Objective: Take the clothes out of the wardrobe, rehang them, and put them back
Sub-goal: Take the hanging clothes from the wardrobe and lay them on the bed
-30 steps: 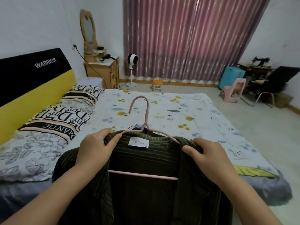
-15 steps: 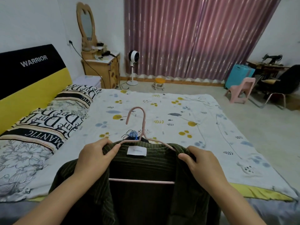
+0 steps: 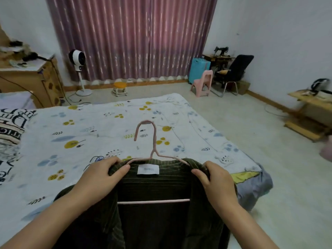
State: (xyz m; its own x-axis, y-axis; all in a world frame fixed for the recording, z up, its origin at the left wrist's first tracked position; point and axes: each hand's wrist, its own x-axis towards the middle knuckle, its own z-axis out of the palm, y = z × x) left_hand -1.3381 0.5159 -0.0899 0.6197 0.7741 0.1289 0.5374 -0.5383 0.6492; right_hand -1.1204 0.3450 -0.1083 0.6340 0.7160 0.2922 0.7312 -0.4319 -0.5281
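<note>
Left hand (image 3: pixel 100 178) pinches left shoulder of dark green shirt (image 3: pixel 154 220), held above bed (image 3: pixel 75 133) edge. Pink hanger (image 3: pixel 152 155) inside: light, stiff wire. Shirt soft, floppy, likely slips; hold at shoulders. Right hand (image 3: pixel 217 184) grips right shoulder.

Both hands, left hand (image 3: pixel 100 178) and right hand (image 3: pixel 216 182), are gripping the shirt (image 3: pixel 152 221) on the hanger (image 3: pixel 153 150), which is blocking the space straight ahead. Beyond it the bed (image 3: pixel 80 133) is lying broad and flat. To the right, open floor (image 3: pixel 269 177) is running to the shelf (image 3: pixel 310 114) and pink chair (image 3: pixel 203 83).
</note>
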